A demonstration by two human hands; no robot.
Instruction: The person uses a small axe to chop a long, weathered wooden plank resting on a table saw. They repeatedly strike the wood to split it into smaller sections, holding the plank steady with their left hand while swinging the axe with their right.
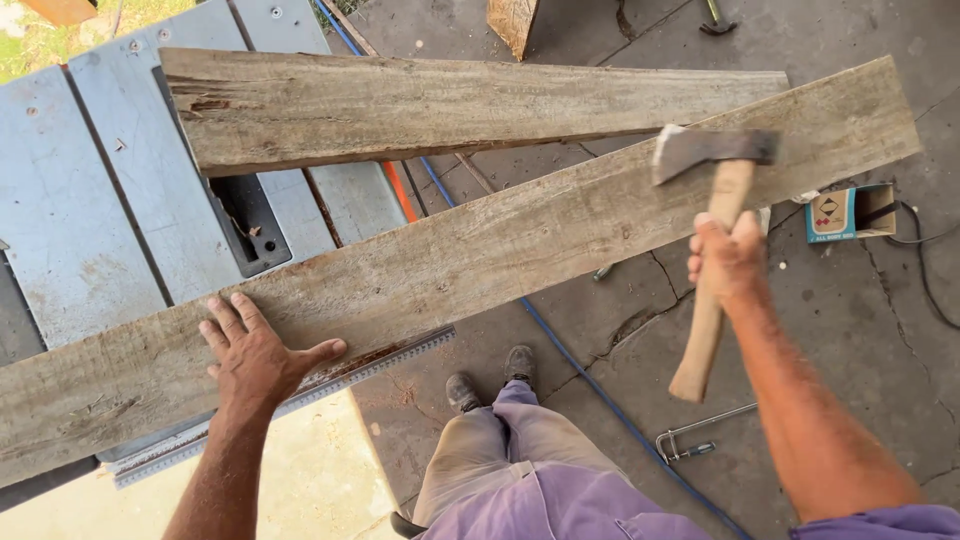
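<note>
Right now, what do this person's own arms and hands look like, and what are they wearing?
Both arms are bare from the forearm down, with no gloves, watch or rings that can be seen. The left hand and right hand are uncovered, and the forearms are hairy. A lilac short sleeve shows at the right upper arm, matching the lilac shirt below. The left arm's sleeve is out of view.

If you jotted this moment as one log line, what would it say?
left hand: flat on long plank | right hand: grips hatchet, raised above plank | second plank: lies on saw table
</note>
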